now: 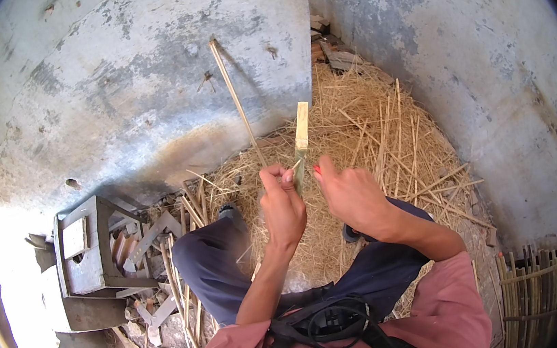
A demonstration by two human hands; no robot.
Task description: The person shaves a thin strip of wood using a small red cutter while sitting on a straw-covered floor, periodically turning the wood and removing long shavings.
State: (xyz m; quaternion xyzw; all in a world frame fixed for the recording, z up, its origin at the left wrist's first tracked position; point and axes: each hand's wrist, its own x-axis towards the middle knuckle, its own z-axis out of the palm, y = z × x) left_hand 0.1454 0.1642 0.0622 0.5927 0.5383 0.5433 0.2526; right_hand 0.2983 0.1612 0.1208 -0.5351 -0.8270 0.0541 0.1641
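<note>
My left hand (283, 204) is closed, thumb against fingers, with the tip of a thin pale bamboo strip (297, 163) showing at its fingertips. Just beyond it rises a flat bamboo piece (301, 127), pale and bare at the top, greenish lower down; its lower end is hidden by the hands. My right hand (358, 198) is curled closed to the right of that piece. A small red object (318, 169) peeks out at its fingertips; the rest is covered, so its kind is unclear.
A long thin stick (235, 96) leans on the stained wall (109, 76). Straw-like shavings (400, 153) and loose strips cover the floor ahead. A worn wooden box-like frame (94, 243) stands left, amid scrap wood. A slatted bamboo panel (543, 291) stands at lower right.
</note>
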